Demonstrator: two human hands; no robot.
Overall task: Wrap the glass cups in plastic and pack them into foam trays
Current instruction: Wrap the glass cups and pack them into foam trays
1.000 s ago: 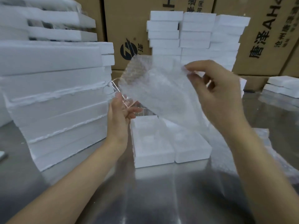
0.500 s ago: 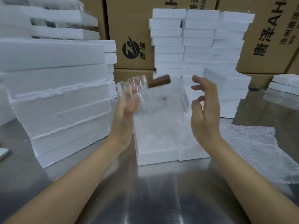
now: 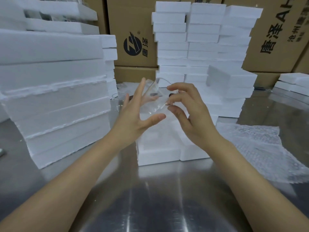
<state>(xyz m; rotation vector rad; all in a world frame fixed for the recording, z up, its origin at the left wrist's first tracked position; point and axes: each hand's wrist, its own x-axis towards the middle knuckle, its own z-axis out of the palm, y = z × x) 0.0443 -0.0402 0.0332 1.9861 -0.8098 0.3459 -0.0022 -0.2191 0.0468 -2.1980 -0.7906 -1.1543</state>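
Pinching the blurred glass cup (image 3: 151, 99) by its dark handle, the right grip (image 3: 189, 118) holds it against the spread-open left grip (image 3: 132, 119), above the foam trays (image 3: 157, 156) at mid-tabletop (image 3: 150, 198); bubble wrap (image 3: 259, 148) lies toward the right edge.

At upper centre of the frame, a cardboard box (image 3: 133, 19) carries a round dark logo (image 3: 133, 46) with a small ® mark (image 3: 138, 32) above it. Beside the logo are two black Chinese characters (image 3: 144, 47), too blurred to read surely. The larger box (image 3: 267, 64) at upper right bears big black print (image 3: 274, 37) reading 唐泽 AH, cut off by the frame's top edge, and a smaller line (image 3: 299, 29) beginning 沧州, otherwise unreadable.
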